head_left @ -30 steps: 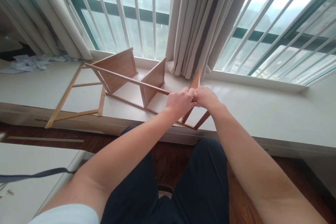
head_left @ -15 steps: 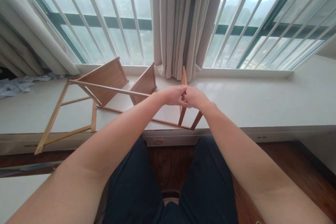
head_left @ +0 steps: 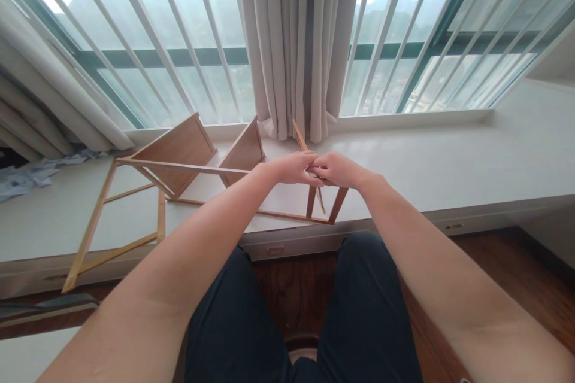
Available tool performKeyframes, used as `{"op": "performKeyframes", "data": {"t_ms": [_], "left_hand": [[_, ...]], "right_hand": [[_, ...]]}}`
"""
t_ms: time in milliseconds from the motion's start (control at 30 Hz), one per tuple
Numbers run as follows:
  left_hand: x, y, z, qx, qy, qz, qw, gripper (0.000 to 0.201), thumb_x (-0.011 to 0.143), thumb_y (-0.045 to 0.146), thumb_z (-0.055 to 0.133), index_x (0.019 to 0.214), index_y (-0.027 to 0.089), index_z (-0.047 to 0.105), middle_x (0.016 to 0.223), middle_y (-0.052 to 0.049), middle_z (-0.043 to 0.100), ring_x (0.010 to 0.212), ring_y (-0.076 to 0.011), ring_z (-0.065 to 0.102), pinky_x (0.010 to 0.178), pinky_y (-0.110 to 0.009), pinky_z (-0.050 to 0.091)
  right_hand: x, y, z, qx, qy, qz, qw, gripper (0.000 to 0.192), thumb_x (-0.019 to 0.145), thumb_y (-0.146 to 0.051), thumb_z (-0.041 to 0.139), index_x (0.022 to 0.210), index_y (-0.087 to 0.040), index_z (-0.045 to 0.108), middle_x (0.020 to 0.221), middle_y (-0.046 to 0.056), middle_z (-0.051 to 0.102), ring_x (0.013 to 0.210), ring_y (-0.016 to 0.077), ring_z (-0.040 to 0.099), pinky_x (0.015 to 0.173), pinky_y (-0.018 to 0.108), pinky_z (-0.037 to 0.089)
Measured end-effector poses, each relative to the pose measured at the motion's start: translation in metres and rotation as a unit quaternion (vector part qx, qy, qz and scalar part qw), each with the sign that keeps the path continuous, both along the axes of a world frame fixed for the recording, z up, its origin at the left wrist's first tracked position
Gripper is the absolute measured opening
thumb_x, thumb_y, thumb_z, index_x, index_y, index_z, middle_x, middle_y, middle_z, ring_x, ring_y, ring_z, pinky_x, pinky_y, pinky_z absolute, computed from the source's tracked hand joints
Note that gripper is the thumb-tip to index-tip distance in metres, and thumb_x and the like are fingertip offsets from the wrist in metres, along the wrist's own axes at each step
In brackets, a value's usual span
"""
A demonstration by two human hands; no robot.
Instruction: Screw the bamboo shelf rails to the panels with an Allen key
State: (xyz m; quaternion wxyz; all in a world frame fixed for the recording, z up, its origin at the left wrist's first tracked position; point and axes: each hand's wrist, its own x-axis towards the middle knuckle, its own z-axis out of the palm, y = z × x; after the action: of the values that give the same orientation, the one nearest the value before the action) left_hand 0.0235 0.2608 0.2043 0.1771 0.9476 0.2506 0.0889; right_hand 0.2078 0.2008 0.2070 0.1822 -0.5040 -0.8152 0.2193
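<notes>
A wooden folding shelf rack (head_left: 188, 166) lies on its side on the white window ledge, with two broad shelf boards standing out to the left. At its right end, my left hand (head_left: 295, 167) and my right hand (head_left: 336, 169) meet, both with fingers curled around the upper rail area. Their fingertips touch or overlap, and they hide the exact grip. A narrow-looking, edge-on small board (head_left: 300, 135) rises behind my hands, tilted left. Its lower end shows below them between two crossbars. The lighter leg frame (head_left: 92, 221) sticks out over the ledge's front at the left.
Behind the ledge (head_left: 426, 161) are barred windows and a hanging grey curtain (head_left: 287, 42). Crumpled pale scraps (head_left: 31, 176) lie at the far left beside another curtain (head_left: 40, 72). Drawers with small handles (head_left: 275, 249) line the ledge front. My knees are close below it.
The small board at the right end has turned from nearly upright to a leftward lean, its lower end swinging right. My hands stay together at the rail. The view has shifted slightly.
</notes>
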Motion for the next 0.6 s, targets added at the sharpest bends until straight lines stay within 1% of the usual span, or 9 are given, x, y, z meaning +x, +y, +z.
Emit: {"op": "performKeyframes", "data": {"t_ms": [100, 200, 300, 367, 433, 467, 500, 567, 600], "left_hand": [[0.0, 0.001, 0.0, 0.006, 0.019, -0.006, 1.0, 0.051, 0.079, 0.068, 0.064, 0.09, 0.019, 0.066, 0.092, -0.002, 0.059, 0.084, -0.0156, 0.058, 0.077, -0.025, 0.041], [-0.001, 0.002, 0.0, 0.006, 0.02, -0.004, 1.0, 0.053, 0.079, 0.071, 0.063, 0.088, 0.019, 0.066, 0.092, -0.002, 0.059, 0.08, -0.0147, 0.056, 0.075, -0.025, 0.041], [-0.001, 0.003, 0.0, -0.001, 0.006, -0.012, 1.0, 0.053, 0.078, 0.07, 0.065, 0.092, 0.019, 0.069, 0.094, -0.003, 0.061, 0.084, -0.0152, 0.058, 0.079, -0.024, 0.043], [0.0, 0.004, 0.002, -0.004, 0.004, -0.014, 1.0, 0.053, 0.077, 0.068, 0.067, 0.096, 0.02, 0.071, 0.097, -0.003, 0.063, 0.087, -0.0157, 0.06, 0.081, -0.024, 0.044], [0.002, 0.005, 0.005, -0.004, 0.014, -0.016, 1.0, 0.053, 0.076, 0.068, 0.069, 0.099, 0.02, 0.072, 0.101, -0.004, 0.065, 0.089, -0.0159, 0.061, 0.082, -0.024, 0.044], [0.004, 0.006, 0.006, -0.001, 0.022, -0.019, 1.0, 0.052, 0.077, 0.067, 0.07, 0.099, 0.02, 0.072, 0.102, -0.004, 0.065, 0.09, -0.0159, 0.061, 0.083, -0.025, 0.045], [0.006, 0.006, 0.008, 0.002, 0.031, -0.023, 0.999, 0.051, 0.077, 0.066, 0.071, 0.098, 0.02, 0.073, 0.103, -0.004, 0.065, 0.09, -0.0159, 0.062, 0.084, -0.025, 0.045], [0.01, 0.007, 0.013, 0.009, 0.053, -0.034, 0.998, 0.047, 0.077, 0.064, 0.072, 0.094, 0.02, 0.073, 0.104, -0.004, 0.065, 0.089, -0.0157, 0.062, 0.085, -0.025, 0.045], [0.012, 0.008, 0.014, 0.013, 0.064, -0.04, 0.997, 0.046, 0.077, 0.063, 0.072, 0.092, 0.019, 0.073, 0.104, -0.004, 0.065, 0.089, -0.0156, 0.062, 0.085, -0.025, 0.044]], "right_hand": [[0.007, -0.002, -0.005, 0.02, 0.032, 0.003, 0.999, 0.03, 0.093, -0.035, 0.053, 0.085, -0.017, 0.076, 0.072, 0.0, 0.067, 0.067, 0.0117, 0.053, 0.065, 0.024, 0.035], [0.01, -0.005, -0.009, 0.038, 0.061, -0.01, 0.997, 0.033, 0.093, -0.039, 0.054, 0.085, -0.016, 0.076, 0.069, -0.001, 0.064, 0.067, 0.0123, 0.052, 0.066, 0.024, 0.035], [0.01, -0.008, -0.011, 0.05, 0.101, -0.025, 0.993, 0.031, 0.092, -0.038, 0.055, 0.092, -0.017, 0.078, 0.072, 0.0, 0.066, 0.07, 0.0137, 0.055, 0.07, 0.024, 0.038], [0.011, -0.011, -0.014, 0.066, 0.124, -0.042, 0.989, 0.029, 0.093, -0.035, 0.056, 0.092, -0.017, 0.078, 0.074, 0.001, 0.068, 0.072, 0.0146, 0.058, 0.072, 0.025, 0.039], [0.012, -0.015, -0.02, 0.085, 0.16, -0.088, 0.98, 0.028, 0.094, -0.036, 0.055, 0.092, -0.018, 0.077, 0.073, 0.001, 0.068, 0.069, 0.0148, 0.06, 0.072, 0.025, 0.041], [0.013, -0.016, -0.025, 0.096, 0.192, -0.127, 0.968, 0.029, 0.095, -0.038, 0.055, 0.094, -0.018, 0.076, 0.07, 0.001, 0.066, 0.065, 0.0147, 0.06, 0.07, 0.025, 0.042], [0.013, -0.017, -0.03, 0.111, 0.242, -0.177, 0.948, 0.03, 0.095, -0.04, 0.055, 0.095, -0.018, 0.075, 0.066, 0.0, 0.063, 0.06, 0.0144, 0.058, 0.067, 0.026, 0.042], [0.012, -0.017, -0.045, 0.149, 0.357, -0.276, 0.88, 0.034, 0.095, -0.046, 0.055, 0.098, -0.017, 0.071, 0.056, -0.003, 0.052, 0.051, 0.0134, 0.05, 0.059, 0.025, 0.041], [0.01, -0.016, -0.052, 0.168, 0.409, -0.307, 0.843, 0.037, 0.096, -0.049, 0.053, 0.097, -0.017, 0.069, 0.054, -0.004, 0.047, 0.049, 0.0127, 0.046, 0.056, 0.025, 0.039]]}}
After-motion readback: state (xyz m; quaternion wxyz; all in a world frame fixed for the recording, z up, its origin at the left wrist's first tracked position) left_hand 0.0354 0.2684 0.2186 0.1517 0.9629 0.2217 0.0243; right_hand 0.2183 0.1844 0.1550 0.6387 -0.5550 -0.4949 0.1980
